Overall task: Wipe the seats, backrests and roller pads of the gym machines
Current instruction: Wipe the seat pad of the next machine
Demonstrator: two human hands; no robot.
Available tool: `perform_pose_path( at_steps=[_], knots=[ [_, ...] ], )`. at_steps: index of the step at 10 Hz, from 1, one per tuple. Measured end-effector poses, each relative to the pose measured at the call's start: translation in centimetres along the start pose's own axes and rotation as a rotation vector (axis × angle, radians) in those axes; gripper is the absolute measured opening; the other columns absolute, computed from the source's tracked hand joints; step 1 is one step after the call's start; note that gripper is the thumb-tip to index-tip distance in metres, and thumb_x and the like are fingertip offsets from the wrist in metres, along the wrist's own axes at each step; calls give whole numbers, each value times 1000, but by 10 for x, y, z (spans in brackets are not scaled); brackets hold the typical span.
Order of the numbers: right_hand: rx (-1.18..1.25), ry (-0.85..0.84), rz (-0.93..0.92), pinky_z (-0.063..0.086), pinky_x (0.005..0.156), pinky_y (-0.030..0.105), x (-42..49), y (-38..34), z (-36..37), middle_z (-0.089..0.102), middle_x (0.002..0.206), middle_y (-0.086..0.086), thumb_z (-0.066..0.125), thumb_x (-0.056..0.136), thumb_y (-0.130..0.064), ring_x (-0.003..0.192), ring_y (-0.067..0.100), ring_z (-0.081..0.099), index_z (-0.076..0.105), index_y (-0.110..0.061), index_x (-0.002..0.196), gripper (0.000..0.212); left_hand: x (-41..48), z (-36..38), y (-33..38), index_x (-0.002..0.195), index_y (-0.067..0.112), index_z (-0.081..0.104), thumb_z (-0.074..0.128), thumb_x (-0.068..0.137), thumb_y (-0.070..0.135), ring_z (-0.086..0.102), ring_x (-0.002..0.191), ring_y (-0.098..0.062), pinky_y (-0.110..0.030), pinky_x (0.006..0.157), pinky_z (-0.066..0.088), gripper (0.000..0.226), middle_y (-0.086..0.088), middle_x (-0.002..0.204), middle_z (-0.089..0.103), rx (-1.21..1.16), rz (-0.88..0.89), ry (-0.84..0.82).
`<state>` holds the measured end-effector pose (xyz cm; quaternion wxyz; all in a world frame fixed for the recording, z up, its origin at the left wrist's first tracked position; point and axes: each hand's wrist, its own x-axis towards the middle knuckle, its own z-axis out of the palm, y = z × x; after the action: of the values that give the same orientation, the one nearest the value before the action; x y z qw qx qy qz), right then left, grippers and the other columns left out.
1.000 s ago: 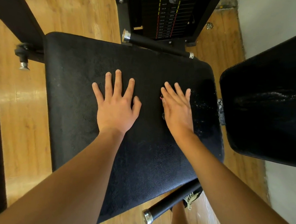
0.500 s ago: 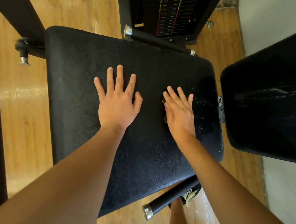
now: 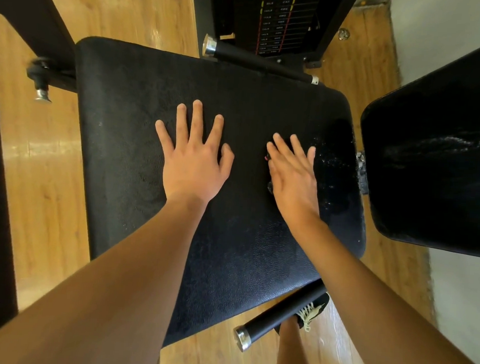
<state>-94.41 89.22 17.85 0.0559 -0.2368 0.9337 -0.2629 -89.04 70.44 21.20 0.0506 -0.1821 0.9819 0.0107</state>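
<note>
The seat lies mid-view below us, a firm pad in grained black vinyl fixed to its frame. We judge it gives slightly, so it wants flat palm pressure rather than a grip. Our left hand and right hand press flat on it, fingers straight, holding nothing we can see. Compared with half a second ago, both hands have hardly shifted.

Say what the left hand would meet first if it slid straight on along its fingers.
Only bare seat pad lies ahead of the left hand; past its far edge, probably the chrome-capped bar, though perhaps lower.
</note>
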Motion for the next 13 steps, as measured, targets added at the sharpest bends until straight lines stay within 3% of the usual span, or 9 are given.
perform_pose_path(
  at_steps=[3, 6, 7, 9, 11, 13],
  knots=[
    [22, -41, 58, 7, 124, 54, 31, -1, -1, 48, 155, 9, 49, 107, -15, 151, 39, 29, 58, -7, 142, 37, 0, 0, 0, 160, 26, 31, 25, 106, 48, 6, 157, -37, -67, 123, 6, 59, -13, 170, 16, 4, -2, -3],
    [50, -24, 10, 15, 122, 59, -42, -2, -2, 52, 152, 9, 50, 104, -14, 148, 37, 36, 62, -6, 137, 37, 0, 0, -1, 160, 26, 30, 24, 106, 47, 6, 157, -38, -67, 122, 6, 59, -14, 170, 15, -3, 5, -2],
    [37, -39, 20, 14, 122, 60, -21, 0, 0, 51, 153, 10, 43, 105, -20, 148, 40, 34, 62, -6, 138, 40, 0, 0, -1, 160, 26, 32, 24, 105, 47, 7, 157, -39, -68, 122, 7, 59, -15, 170, 17, -2, 11, 4],
    [52, -14, 88, 7, 125, 54, 7, -2, 3, 48, 156, 7, 48, 107, -16, 151, 35, 31, 60, -8, 140, 37, 0, 0, -1, 160, 26, 32, 23, 105, 47, 7, 157, -38, -68, 122, 7, 59, -14, 170, 17, -4, 11, 4],
    [72, -3, 30, 10, 126, 53, -67, -1, 0, 51, 153, 5, 44, 106, -18, 149, 32, 36, 62, -8, 138, 38, 0, -1, -1, 159, 25, 33, 22, 105, 47, 7, 157, -39, -68, 122, 7, 59, -14, 170, 17, -7, 12, 2],
    [8, -28, 21, 14, 120, 60, -39, -1, 1, 53, 151, 10, 41, 105, -23, 147, 43, 35, 63, -6, 137, 42, 0, -1, -1, 159, 26, 33, 24, 105, 47, 8, 157, -39, -68, 122, 7, 59, -14, 170, 18, -14, 14, -1]
  ],
)
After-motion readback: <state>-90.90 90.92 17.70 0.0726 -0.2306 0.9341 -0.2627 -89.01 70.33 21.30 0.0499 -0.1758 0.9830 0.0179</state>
